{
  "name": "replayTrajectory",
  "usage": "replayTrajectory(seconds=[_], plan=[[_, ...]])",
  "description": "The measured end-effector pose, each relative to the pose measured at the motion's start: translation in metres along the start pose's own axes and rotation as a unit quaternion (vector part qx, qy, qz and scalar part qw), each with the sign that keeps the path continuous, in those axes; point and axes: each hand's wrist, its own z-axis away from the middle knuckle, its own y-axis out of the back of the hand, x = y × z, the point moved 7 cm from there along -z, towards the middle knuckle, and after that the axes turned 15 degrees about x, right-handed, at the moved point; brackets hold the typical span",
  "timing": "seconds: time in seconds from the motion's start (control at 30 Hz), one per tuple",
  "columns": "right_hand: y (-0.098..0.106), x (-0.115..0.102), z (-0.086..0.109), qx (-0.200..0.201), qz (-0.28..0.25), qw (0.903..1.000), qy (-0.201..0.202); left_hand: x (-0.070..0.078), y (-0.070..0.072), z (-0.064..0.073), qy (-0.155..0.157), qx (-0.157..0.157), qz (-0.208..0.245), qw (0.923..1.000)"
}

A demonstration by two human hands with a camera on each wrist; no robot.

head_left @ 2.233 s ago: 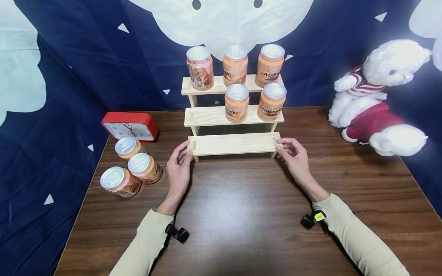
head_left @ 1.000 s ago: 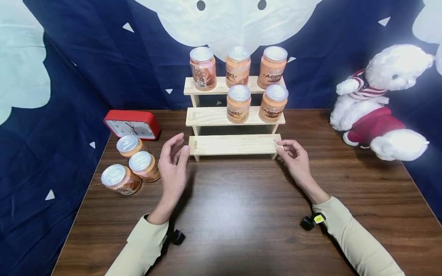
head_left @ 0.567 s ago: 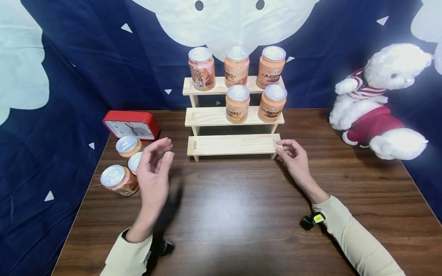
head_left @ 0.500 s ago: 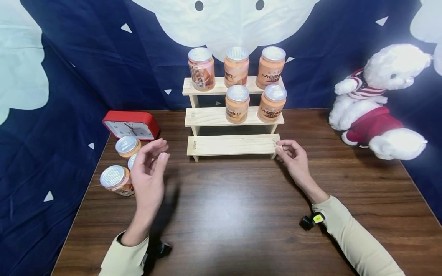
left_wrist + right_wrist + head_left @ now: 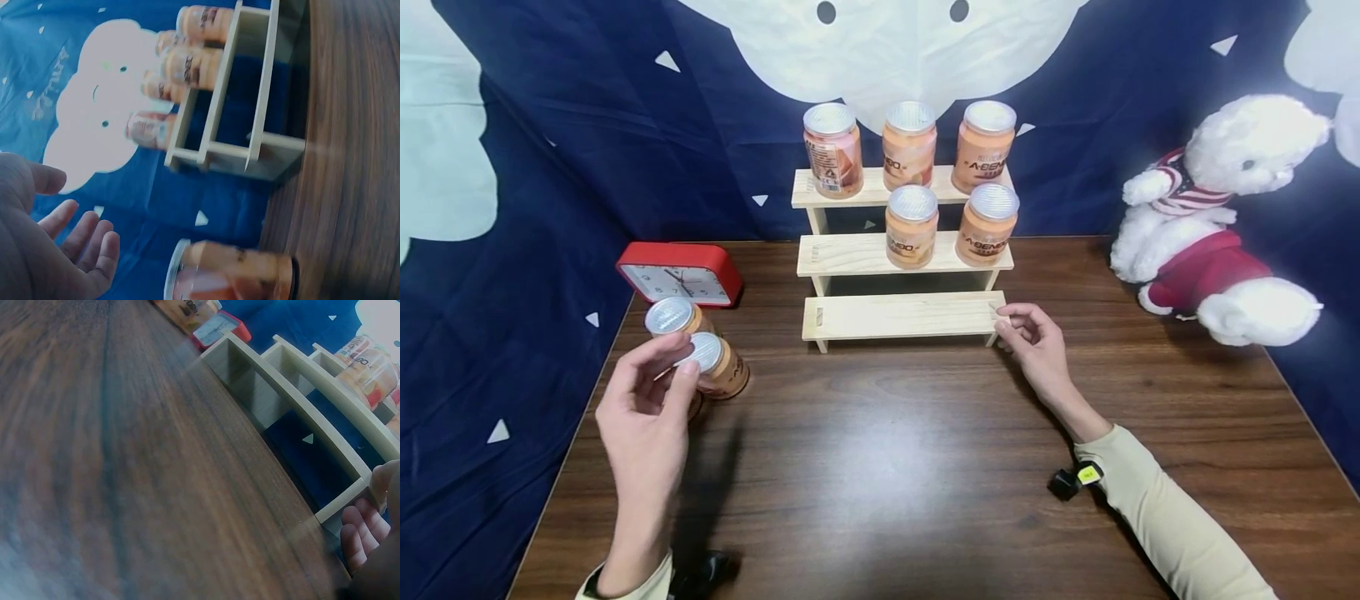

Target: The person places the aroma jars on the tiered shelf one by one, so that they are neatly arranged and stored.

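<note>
My left hand (image 5: 647, 417) hovers over the jars at the left, fingers loosely bent and holding nothing. Beneath and beyond it stand one jar (image 5: 724, 375) with a clear ribbed lid and another jar (image 5: 668, 315); a third is mostly hidden by the hand. In the left wrist view, a jar (image 5: 237, 275) shows apart from the fingers. My right hand (image 5: 1037, 346) grips the right end of the lowest step of a three-tier wooden display rack (image 5: 906, 317), thumb on top and fingers beneath. Three jars (image 5: 910, 150) stand on the top step and two jars (image 5: 912, 237) on the middle one.
A red alarm clock (image 5: 722, 271) stands behind the loose jars. At the right edge of the wooden table (image 5: 887, 483) a white plush bear (image 5: 1213, 217) lies against the blue backdrop (image 5: 700, 150).
My left hand has let go of the rack's left end and moved left and toward me, over the loose jars. My right hand has stayed at the rack's right end.
</note>
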Motion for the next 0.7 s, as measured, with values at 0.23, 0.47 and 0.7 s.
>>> replayTrajectory(seconds=[0.23, 0.47, 0.7], plan=[[0.000, -0.002, -0.001, 0.003, -0.001, 1.0000, -0.001, 0.003, 0.022, -0.013, -0.113, 0.073, -0.189, 0.9727], [0.000, 0.000, 0.001, -0.002, 0.011, 0.9999, -0.001, -0.006, 0.044, -0.026, -0.139, 0.115, -0.266, 0.9469], [0.000, 0.000, 0.000, 0.000, 0.018, 0.9998, 0.001, -0.022, 0.056, -0.027, -0.084, 0.120, -0.269, 0.9520]])
